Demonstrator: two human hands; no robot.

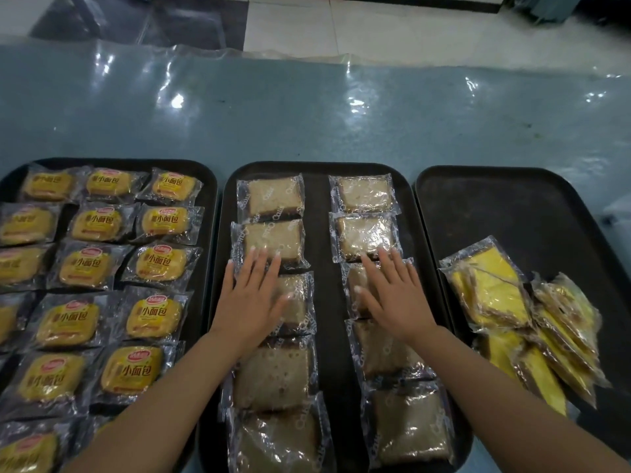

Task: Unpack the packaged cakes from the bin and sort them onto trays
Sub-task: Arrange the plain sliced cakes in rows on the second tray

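My left hand (pixel 251 298) and right hand (pixel 389 295) lie flat, fingers spread, holding nothing, each pressing its own column of brown cake packets (pixel 273 244) on the middle tray (pixel 324 268). The unsorted yellow wedge packets (pixel 495 298) lie at three o'clock, nearer my right hand.

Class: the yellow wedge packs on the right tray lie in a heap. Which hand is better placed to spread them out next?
Probably the right hand. It rests flat on the middle tray's right column, beside the right tray holding the wedge packs. The left hand would have to cross over.
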